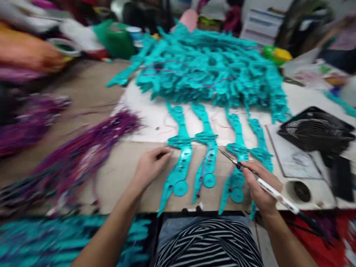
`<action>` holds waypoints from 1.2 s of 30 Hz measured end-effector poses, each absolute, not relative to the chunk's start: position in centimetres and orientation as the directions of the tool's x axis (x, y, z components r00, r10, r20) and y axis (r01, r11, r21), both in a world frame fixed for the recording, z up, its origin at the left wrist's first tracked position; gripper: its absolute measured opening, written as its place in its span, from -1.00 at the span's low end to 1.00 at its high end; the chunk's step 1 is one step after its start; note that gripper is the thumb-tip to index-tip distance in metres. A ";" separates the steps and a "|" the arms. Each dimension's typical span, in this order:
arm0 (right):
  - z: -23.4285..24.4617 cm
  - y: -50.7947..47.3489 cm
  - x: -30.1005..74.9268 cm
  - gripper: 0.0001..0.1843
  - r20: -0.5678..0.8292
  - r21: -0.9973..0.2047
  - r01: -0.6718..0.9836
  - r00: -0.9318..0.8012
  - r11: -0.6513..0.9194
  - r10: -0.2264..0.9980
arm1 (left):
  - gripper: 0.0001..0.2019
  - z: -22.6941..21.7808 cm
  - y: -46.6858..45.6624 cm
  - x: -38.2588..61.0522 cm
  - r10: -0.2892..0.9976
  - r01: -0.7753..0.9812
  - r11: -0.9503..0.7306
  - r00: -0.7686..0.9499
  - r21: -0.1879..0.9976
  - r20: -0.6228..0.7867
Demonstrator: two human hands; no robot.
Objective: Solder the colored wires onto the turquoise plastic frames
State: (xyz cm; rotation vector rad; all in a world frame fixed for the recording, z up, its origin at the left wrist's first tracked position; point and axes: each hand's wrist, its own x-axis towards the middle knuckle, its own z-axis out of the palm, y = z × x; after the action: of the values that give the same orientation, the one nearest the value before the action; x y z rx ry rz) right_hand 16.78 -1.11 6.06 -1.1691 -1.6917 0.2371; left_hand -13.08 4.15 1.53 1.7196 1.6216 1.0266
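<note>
A white-handled soldering iron [274, 193] is gripped like a pen in my right hand [261, 185]. Its metal tip points left, close to the second teal plastic part [210, 159]. My left hand [152, 163] is closed in a pinch beside the leftmost teal plastic part [183, 157]; whatever its fingertips hold, if anything, is too small to make out. Two more teal parts, a third [236, 148] and a fourth [260, 139], lie to the right, the fourth partly behind my right hand. Thin wires show on the parts.
Behind the row rises a big pile of teal parts [211, 70]. Bundles of purple wires [91, 148] lie at left. At right are a black fan-like unit [314, 128], a sketched white board [297, 159] and a round hole or dish [298, 191]. More teal parts [69, 237] sit below the table edge.
</note>
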 end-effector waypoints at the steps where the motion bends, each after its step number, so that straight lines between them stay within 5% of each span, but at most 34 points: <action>1: 5.9 -0.8 15.8 -0.75 0.618 -0.630 0.560 -0.059 0.538 0.784 | -0.77 1.4 3.3 -14.1 0.996 0.542 -0.031 -0.053 0.840 0.071; 4: 5.6 -0.4 13.1 -0.74 0.599 -0.629 0.485 -0.196 0.608 0.776 | -0.79 1.4 2.6 -14.5 0.991 0.408 0.130 -0.092 0.904 -0.101; 9: 5.5 -0.3 10.4 -0.76 0.580 -0.635 0.422 -0.294 0.647 0.760 | -0.83 1.1 3.3 -13.1 0.992 0.276 0.120 -0.072 0.954 -0.104; 36: 2.9 -0.3 9.8 -0.75 0.567 -0.612 0.418 -0.361 0.672 0.741 | -0.94 -1.1 2.9 -12.0 0.963 0.429 -0.268 0.087 0.863 0.256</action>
State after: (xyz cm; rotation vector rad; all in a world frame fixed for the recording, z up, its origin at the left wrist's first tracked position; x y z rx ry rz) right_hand 9.79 -0.28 2.93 -0.8968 -2.0002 0.4607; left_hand -12.03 2.93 -1.12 1.7685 1.3738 1.1395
